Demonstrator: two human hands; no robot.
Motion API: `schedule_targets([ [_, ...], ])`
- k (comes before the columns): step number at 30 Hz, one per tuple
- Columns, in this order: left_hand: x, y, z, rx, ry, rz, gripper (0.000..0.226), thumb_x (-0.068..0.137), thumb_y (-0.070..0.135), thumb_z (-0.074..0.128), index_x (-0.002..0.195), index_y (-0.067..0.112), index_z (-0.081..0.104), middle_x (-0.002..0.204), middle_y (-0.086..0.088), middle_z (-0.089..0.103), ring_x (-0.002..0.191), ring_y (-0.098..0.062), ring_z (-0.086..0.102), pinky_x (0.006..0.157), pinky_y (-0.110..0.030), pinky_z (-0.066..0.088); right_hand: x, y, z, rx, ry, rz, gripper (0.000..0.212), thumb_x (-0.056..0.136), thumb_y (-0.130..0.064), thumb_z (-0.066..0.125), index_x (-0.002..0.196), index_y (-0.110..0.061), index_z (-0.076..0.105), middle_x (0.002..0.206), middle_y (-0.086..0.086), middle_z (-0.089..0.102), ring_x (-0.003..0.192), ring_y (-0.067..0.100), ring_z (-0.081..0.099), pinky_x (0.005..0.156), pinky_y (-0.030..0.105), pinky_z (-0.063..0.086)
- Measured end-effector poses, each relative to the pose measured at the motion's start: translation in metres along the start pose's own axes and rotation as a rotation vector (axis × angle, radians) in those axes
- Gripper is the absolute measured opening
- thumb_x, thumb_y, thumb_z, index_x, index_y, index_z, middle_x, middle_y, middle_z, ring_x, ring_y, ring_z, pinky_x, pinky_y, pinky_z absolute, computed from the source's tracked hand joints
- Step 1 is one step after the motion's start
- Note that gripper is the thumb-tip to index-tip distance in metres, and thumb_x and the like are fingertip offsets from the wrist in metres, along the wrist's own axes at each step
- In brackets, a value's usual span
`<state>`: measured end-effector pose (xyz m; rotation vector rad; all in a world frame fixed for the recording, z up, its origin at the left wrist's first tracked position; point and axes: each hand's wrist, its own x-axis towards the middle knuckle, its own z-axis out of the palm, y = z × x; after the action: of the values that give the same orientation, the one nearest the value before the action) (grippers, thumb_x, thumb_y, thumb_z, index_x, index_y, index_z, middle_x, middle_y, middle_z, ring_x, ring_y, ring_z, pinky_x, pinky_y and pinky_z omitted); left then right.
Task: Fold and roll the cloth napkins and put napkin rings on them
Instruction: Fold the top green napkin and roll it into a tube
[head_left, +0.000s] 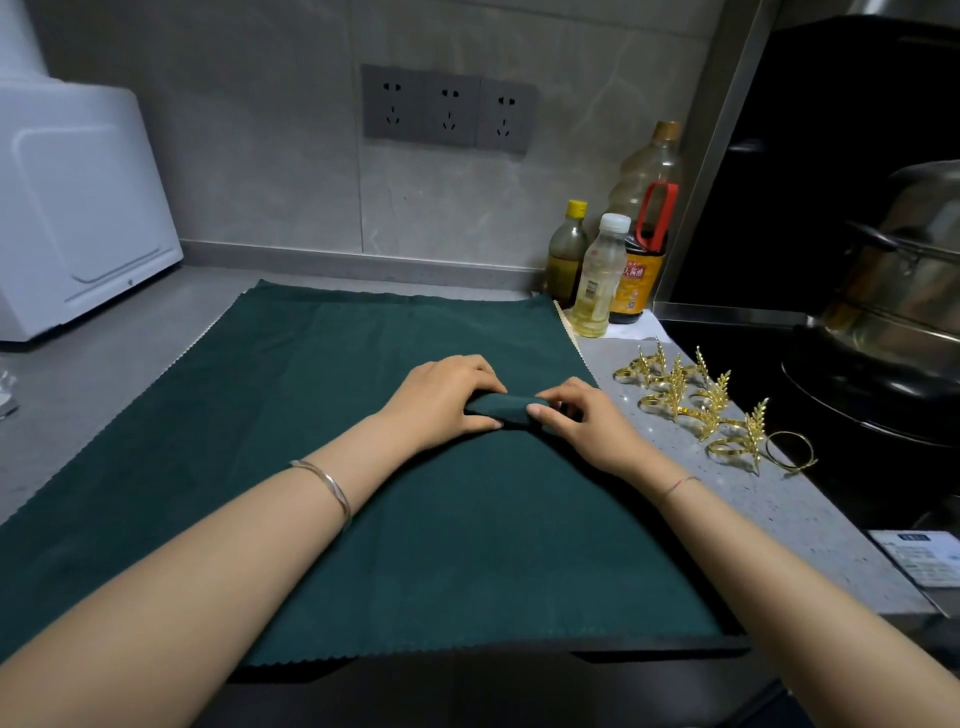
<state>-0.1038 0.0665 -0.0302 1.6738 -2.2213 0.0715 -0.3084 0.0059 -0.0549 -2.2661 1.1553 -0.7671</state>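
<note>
A small dark green rolled napkin (506, 408) lies on top of a large dark green cloth (322, 395) spread flat over the counter. My left hand (441, 400) grips the roll's left end, fingers curled over it. My right hand (582, 421) pinches the right end between thumb and fingers. Only the roll's middle shows between the hands. Several gold leaf-shaped napkin rings (691, 400) lie on the grey counter just right of my right hand, and a plain gold ring (789, 451) lies beside them.
Three bottles (597, 275) stand at the back right by the wall. A black cooktop with a steel pot (904, 291) is at the right. A white appliance (78, 208) stands at the back left. The counter's front edge runs below the cloth.
</note>
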Motion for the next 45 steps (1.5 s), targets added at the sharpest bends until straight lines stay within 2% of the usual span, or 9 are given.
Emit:
schedule_targets([
  [4,0.006,-0.002,0.006,-0.062,0.031,-0.046,0.031,0.083,0.048,0.063,0.109,0.031,0.065,0.101,0.012,0.063,0.097,-0.012,0.057,0.072,-0.025,0.035,0.003,-0.005,0.003,0.111,-0.002,0.087,0.022,0.091,-0.036,0.058,0.094,-0.018,0.071,0.097,0.001,0.065,0.090,0.013,0.060,0.083,0.026,0.045],
  [8,0.011,0.001,0.004,-0.074,0.042,-0.033,0.028,0.083,0.049,0.063,0.104,0.031,0.067,0.097,0.013,0.065,0.093,-0.010,0.057,0.070,-0.025,0.035,-0.004,-0.010,-0.002,0.177,0.025,0.072,0.021,0.094,-0.031,0.056,0.099,-0.016,0.070,0.094,-0.004,0.070,0.086,0.007,0.062,0.081,0.025,0.047],
  [13,0.016,0.026,-0.001,-0.137,0.065,0.010,0.026,0.083,0.048,0.065,0.103,0.031,0.067,0.098,0.012,0.067,0.092,-0.010,0.057,0.071,-0.026,0.039,-0.041,-0.003,-0.035,0.069,0.374,0.006,0.013,0.090,-0.026,0.061,0.102,-0.022,0.064,0.086,-0.005,0.061,0.072,0.007,0.052,0.063,0.019,0.041],
  [19,0.025,0.069,0.004,-0.168,0.042,0.079,0.025,0.084,0.046,0.063,0.103,0.030,0.067,0.097,0.012,0.067,0.091,-0.010,0.056,0.068,-0.025,0.034,-0.095,0.030,-0.085,-0.209,0.684,0.123,0.030,0.082,-0.024,0.071,0.106,-0.014,0.056,0.100,-0.001,0.054,0.087,0.016,0.052,0.070,0.022,0.037],
  [25,0.028,0.094,0.015,-0.203,0.055,0.084,0.026,0.085,0.049,0.061,0.102,0.030,0.067,0.093,0.009,0.068,0.087,-0.012,0.058,0.071,-0.030,0.046,-0.107,0.063,-0.096,-0.338,0.475,0.327,0.053,0.081,-0.037,0.071,0.123,-0.009,0.054,0.117,0.007,0.055,0.104,0.023,0.056,0.080,0.033,0.045],
  [33,0.024,0.089,0.019,-0.235,0.060,0.060,0.023,0.085,0.048,0.062,0.102,0.034,0.065,0.097,0.014,0.068,0.088,-0.010,0.059,0.071,-0.028,0.044,-0.100,0.067,-0.092,-0.423,0.419,0.379,0.041,0.081,-0.042,0.070,0.110,-0.014,0.064,0.104,0.005,0.066,0.099,0.025,0.059,0.077,0.036,0.049],
  [38,0.014,0.060,0.002,-0.376,0.111,-0.022,0.027,0.084,0.045,0.065,0.110,0.039,0.064,0.105,0.022,0.066,0.094,-0.001,0.058,0.079,-0.022,0.043,-0.093,0.045,-0.084,-0.366,0.449,0.202,0.035,0.079,-0.040,0.072,0.104,-0.016,0.067,0.093,0.001,0.068,0.087,0.022,0.060,0.073,0.036,0.047],
  [42,0.000,0.020,-0.013,-0.370,0.175,-0.103,0.033,0.083,0.044,0.065,0.116,0.043,0.060,0.110,0.026,0.064,0.098,0.002,0.057,0.078,-0.012,0.040,-0.052,0.008,-0.057,-0.094,0.255,0.075,0.037,0.077,-0.035,0.075,0.110,-0.020,0.065,0.100,-0.010,0.066,0.088,0.011,0.059,0.078,0.026,0.047],
  [45,-0.009,-0.010,-0.022,-0.337,0.213,-0.181,0.038,0.082,0.045,0.067,0.119,0.044,0.056,0.113,0.023,0.064,0.105,-0.002,0.059,0.087,-0.023,0.046,-0.008,-0.016,-0.026,0.002,0.137,0.005,0.040,0.076,-0.032,0.077,0.111,-0.017,0.065,0.103,-0.008,0.067,0.094,0.010,0.061,0.083,0.015,0.043],
])
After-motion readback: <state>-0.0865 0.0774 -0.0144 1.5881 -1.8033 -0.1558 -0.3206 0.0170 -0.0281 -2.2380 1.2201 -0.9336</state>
